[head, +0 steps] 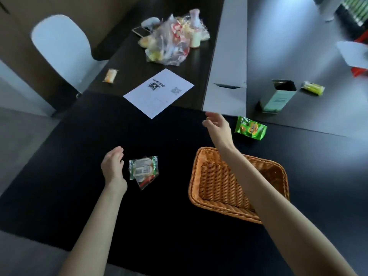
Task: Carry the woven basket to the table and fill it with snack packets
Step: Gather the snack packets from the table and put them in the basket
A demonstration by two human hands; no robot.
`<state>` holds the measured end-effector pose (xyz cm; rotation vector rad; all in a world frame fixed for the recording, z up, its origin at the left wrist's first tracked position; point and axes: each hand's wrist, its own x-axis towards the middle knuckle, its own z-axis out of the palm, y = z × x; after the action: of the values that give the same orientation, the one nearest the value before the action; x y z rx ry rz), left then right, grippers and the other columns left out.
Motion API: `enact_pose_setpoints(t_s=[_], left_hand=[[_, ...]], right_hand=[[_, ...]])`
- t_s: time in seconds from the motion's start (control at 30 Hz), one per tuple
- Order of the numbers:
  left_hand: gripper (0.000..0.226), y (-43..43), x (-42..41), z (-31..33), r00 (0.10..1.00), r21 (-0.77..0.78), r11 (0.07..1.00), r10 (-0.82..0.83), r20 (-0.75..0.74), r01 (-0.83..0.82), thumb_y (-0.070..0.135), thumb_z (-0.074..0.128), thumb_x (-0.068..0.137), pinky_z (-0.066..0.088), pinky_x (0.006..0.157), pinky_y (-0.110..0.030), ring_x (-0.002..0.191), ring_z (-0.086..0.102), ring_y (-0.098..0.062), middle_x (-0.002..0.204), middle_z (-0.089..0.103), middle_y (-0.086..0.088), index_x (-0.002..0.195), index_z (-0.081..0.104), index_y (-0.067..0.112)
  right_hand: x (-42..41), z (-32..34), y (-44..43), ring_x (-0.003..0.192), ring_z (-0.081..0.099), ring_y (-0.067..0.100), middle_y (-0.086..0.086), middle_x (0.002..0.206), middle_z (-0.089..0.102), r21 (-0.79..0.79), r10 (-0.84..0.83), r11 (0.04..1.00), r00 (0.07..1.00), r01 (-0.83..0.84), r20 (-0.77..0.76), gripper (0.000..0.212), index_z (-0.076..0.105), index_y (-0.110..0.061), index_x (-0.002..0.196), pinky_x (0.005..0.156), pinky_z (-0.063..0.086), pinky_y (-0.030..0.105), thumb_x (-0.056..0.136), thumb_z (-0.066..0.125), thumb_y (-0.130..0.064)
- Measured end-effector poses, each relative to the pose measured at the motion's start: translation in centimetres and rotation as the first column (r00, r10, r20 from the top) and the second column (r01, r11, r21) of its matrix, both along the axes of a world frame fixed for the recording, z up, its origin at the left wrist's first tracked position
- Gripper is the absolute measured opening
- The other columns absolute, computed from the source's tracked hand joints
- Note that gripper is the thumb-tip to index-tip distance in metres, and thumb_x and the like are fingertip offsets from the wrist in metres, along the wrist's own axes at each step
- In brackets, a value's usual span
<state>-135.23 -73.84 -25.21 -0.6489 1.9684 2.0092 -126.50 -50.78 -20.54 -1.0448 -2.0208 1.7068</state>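
Woven basket: sitting near right on black table, holding nothing. Filling step starting. Right hand reaching far, fingers loose, toward green packet; left hand hovering, fingers relaxed, beside packet pair. Next: pinching packet, dropping in.

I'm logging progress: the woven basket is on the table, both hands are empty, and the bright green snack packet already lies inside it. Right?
Not quite: the head view shows the bright green snack packet on the table beyond the woven basket, not inside it.
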Motion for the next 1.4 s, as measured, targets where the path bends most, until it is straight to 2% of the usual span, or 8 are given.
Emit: enact_pose_setpoints(t_s=[0.17, 0.4, 0.47, 0.57, 0.7, 1.0, 1.13, 1.4], left_hand=[[0.039, -3.8, -1.3, -2.4, 0.987, -0.085, 0.996, -0.027, 0.158, 0.041, 0.008, 0.042, 0.095, 0.033, 0.113, -0.033, 0.135, 0.044, -0.023, 0.143, 0.049, -0.012, 0.132, 0.053, 0.005], [0.043, -4.6, -1.3, -6.4, 0.921, -0.002, 0.999, -0.039, 0.387, 0.044, 0.013, 0.04, 0.097, 0.034, 0.111, -0.038, 0.135, 0.042, -0.027, 0.147, 0.044, -0.012, 0.14, 0.045, 0.007], [0.044, -4.3, -1.5, -7.0, 0.914, 0.021, 0.998, -0.061, 0.401, 0.058, 0.014, 0.04, 0.097, 0.034, 0.111, -0.039, 0.136, 0.042, -0.026, 0.148, 0.043, -0.011, 0.141, 0.042, 0.008], [0.046, -3.6, -2.0, -7.4, 0.908, 0.079, 0.993, -0.112, 0.403, 0.088, 0.013, 0.041, 0.097, 0.035, 0.112, -0.041, 0.133, 0.045, -0.027, 0.143, 0.047, -0.012, 0.142, 0.039, 0.007], [0.043, -3.0, -2.5, -8.0, 0.892, 0.077, 0.979, -0.202, 0.405, 0.187, 0.012, 0.039, 0.094, 0.04, 0.108, -0.041, 0.118, 0.055, -0.02, 0.124, 0.062, -0.008, 0.135, 0.051, 0.01], [0.043, -2.6, -0.1, -7.2, 0.913, 0.097, 0.97, -0.242, 0.329, 0.223, 0.011, 0.038, 0.096, 0.044, 0.096, -0.034, 0.119, 0.053, -0.019, 0.131, 0.056, -0.007, 0.138, 0.048, 0.011], [0.043, -3.1, 2.3, -5.9, 0.918, 0.083, 0.956, -0.292, 0.268, 0.281, 0.012, 0.038, 0.097, 0.043, 0.093, -0.033, 0.117, 0.052, -0.018, 0.122, 0.056, -0.004, 0.139, 0.047, 0.009], [0.042, -5.3, 7.9, -3.9, 0.901, 0.026, 0.933, -0.353, 0.25, 0.359, 0.013, 0.038, 0.097, 0.043, 0.099, -0.036, 0.127, 0.05, -0.023, 0.137, 0.054, -0.011, 0.137, 0.048, 0.009]], right_hand=[[-5.5, -3.9, -6.2, 0.121, 0.052, 0.021, 0.009, 0.135, 0.055, -0.145, 0.25, 0.964, 0.95, -0.225, 0.189, 0.046, 0.049, -0.011, 0.134, 0.09, 0.038, 0.025, 0.089, 0.052, -0.017], [-8.2, -10.5, -10.6, 0.123, 0.05, 0.025, 0.011, 0.146, 0.039, -0.252, 0.337, 0.935, 0.846, -0.249, 0.413, 0.055, 0.036, -0.011, 0.143, 0.081, 0.04, 0.023, 0.09, 0.048, -0.017], [-8.6, -11.6, -11.2, 0.108, 0.054, 0.021, 0.011, 0.147, 0.038, -0.281, 0.352, 0.928, 0.823, -0.245, 0.446, 0.057, 0.033, -0.011, 0.145, 0.084, 0.042, 0.026, 0.09, 0.047, -0.018], [-8.9, -12.8, -12.1, 0.079, 0.052, 0.011, 0.01, 0.131, 0.051, -0.363, 0.368, 0.906, 0.826, -0.216, 0.427, 0.054, 0.036, -0.01, 0.143, 0.082, 0.047, 0.029, 0.091, 0.048, -0.016], [-8.9, -13.9, -12.8, 0.094, 0.061, 0.016, 0.008, 0.125, 0.06, -0.395, 0.36, 0.897, 0.846, -0.198, 0.394, 0.044, 0.052, -0.011, 0.132, 0.091, 0.052, 0.033, 0.089, 0.048, -0.013], [-5.0, -13.1, -13.3, 0.078, 0.064, 0.012, 0.004, 0.104, 0.064, -0.34, 0.295, 0.923, 0.899, -0.18, 0.325, 0.036, 0.055, -0.011, 0.125, 0.06, 0.052, 0.021, 0.09, 0.046, -0.016], [-1.9, -12.4, -14.2, 0.099, 0.067, 0.022, 0.01, 0.121, 0.06, -0.325, 0.263, 0.932, 0.916, -0.159, 0.304, 0.038, 0.056, -0.018, 0.123, 0.081, 0.059, 0.036, 0.087, 0.049, -0.026], [4.5, -10.7, -15.8, 0.106, 0.062, 0.024, 0.013, 0.131, 0.05, -0.387, 0.273, 0.907, 0.931, -0.166, 0.241, 0.037, 0.055, -0.017, 0.125, 0.057, 0.051, 0.016, 0.089, 0.051, -0.026]])
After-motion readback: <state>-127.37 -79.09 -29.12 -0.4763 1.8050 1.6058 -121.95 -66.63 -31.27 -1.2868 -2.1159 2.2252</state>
